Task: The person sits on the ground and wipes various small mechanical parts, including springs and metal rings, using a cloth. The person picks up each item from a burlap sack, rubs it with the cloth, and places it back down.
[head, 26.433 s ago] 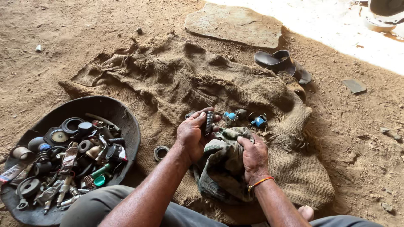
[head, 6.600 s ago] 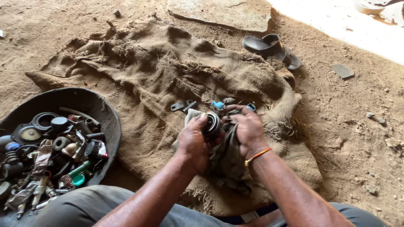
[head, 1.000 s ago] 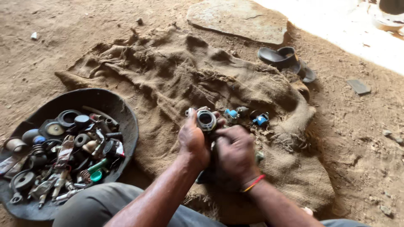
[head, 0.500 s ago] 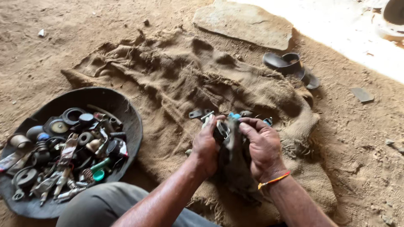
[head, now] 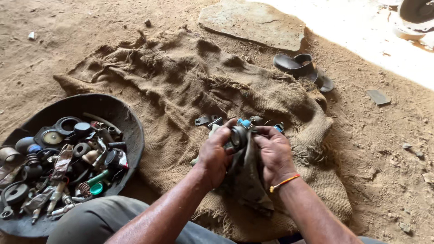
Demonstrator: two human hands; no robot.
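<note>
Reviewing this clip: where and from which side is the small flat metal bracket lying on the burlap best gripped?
Probably pinch the flat metal bracket across its narrow edges from above. It lies flat on the burlap sack, apart from both hands, with open cloth on its far side.

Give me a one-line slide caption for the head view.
Both hands, left hand and right hand, hold a round metal part in a dark rag over burlap sacking.

Dirt floor [head: 54,40], burlap sack [head: 181,86], black basin [head: 113,110]

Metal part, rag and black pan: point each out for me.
metal part [head: 238,135], head view, on its round grey face between both hands.
rag [head: 251,183], head view, on the hanging dark fold.
black pan [head: 108,105], head view, on its bare inner wall.
</note>
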